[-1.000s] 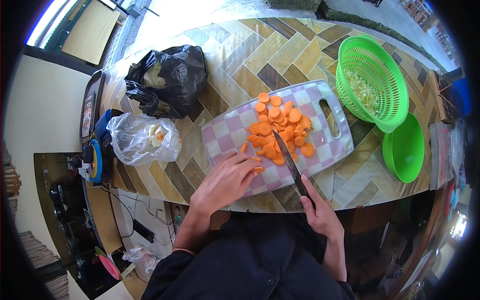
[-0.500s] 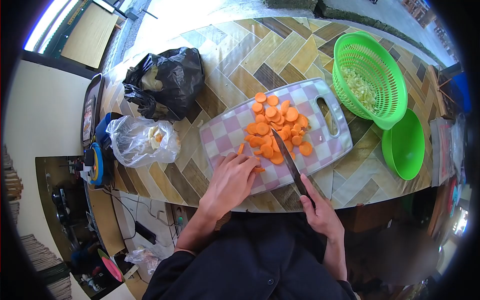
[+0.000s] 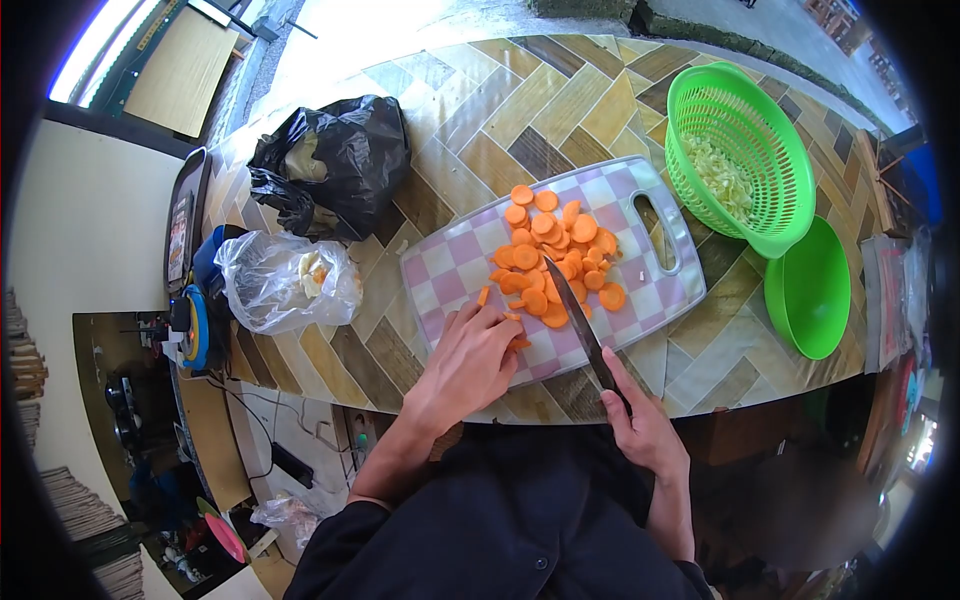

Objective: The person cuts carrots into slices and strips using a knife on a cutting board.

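Observation:
A pink-and-white checked cutting board [image 3: 625, 320] carries a heap of round carrot slices [image 3: 524, 256]. My right hand [image 3: 645, 428] is closed round the handle of a knife [image 3: 578, 315]. The dark blade slants away over the board, its tip at the near side of the heap. At the board's near left part, my left hand [image 3: 470, 358] has its fingers curled down over some carrot pieces [image 3: 519, 343]; orange bits peek out by the fingertips. How many pieces lie under the fingers is hidden. One small carrot piece [image 3: 483, 296] sits just beyond that hand.
To the right stand a green colander [image 3: 790, 160] with chopped pale vegetable [image 3: 722, 178] inside and a green bowl [image 3: 815, 290] beside it. On the left lie a black plastic bag [image 3: 365, 160] and a clear plastic bag [image 3: 260, 285] with scraps. The table [image 3: 480, 90] has a wood-pattern cover.
My left hand has shifted very slightly, its fingers still curled over the carrot pieces. The knife and my right hand look almost still.

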